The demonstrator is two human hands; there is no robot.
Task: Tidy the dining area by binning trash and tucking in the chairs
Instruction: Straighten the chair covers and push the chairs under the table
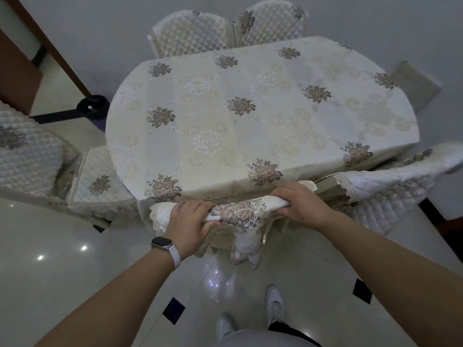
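A chair with a cream floral cover (238, 212) stands pushed against the near edge of the oval dining table (250, 116). Its seat is hidden under the tabletop. My left hand (190, 219) grips the top rail of the chair back on its left side. My right hand (298, 204) grips the same rail on its right side. The table wears a cream cloth with brown flower motifs, and nothing lies on it.
A quilted chair (100, 181) at the left end stands pulled out from the table. Another chair (390, 194) stands at the near right. Two chairs (190, 36) (270, 23) are tucked in at the far side. A black stand base (91, 107) rests on the glossy floor at left.
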